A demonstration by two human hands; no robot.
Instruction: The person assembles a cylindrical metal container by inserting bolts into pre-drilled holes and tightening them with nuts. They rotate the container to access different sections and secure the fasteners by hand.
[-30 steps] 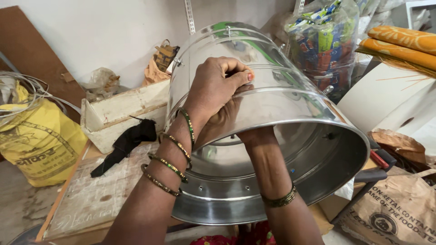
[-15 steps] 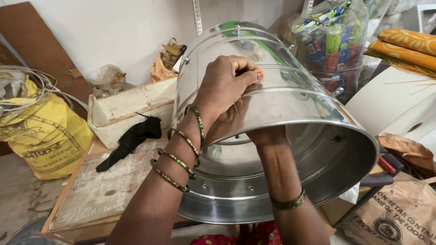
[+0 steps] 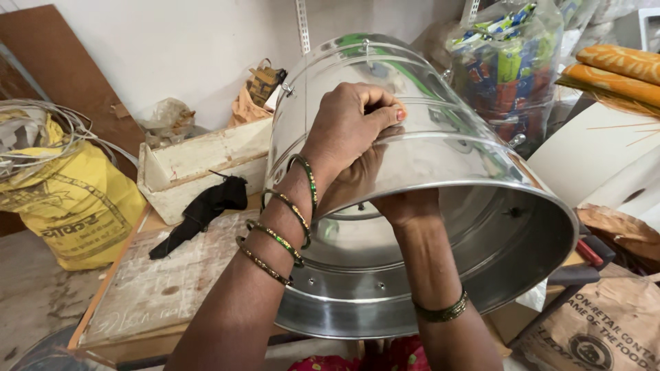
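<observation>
Large shiny steel drum-shaped container (image 3: pixel 440 172) is lying tilted on its side above a pale wooden board (image 3: pixel 158 288), open mouth facing the camera and lower right. Left hand (image 3: pixel 347 134) is pressing on the outer wall near the top, fingers curled close together, fingertips pinching or rubbing at one spot on the metal; whether anything small is held there, cannot tell. Right hand (image 3: pixel 405 203) is reaching inside the mouth; its fingers are hidden behind the left wrist, so their state cannot be told.

Risk, as judged: the smooth curved wall is giving little purchase, so the drum could roll or slip off the left palm. The thin rolled rim (image 3: pixel 550 206) could scrape the right forearm.

Room: clear plastic bag of coloured packets (image 3: pixel 509 69) is sitting close behind the drum; brown paper sack (image 3: pixel 605 330) is crowding the lower right. More open space is lying to the left, over the board, towards the yellow sack (image 3: pixel 75 199).
</observation>
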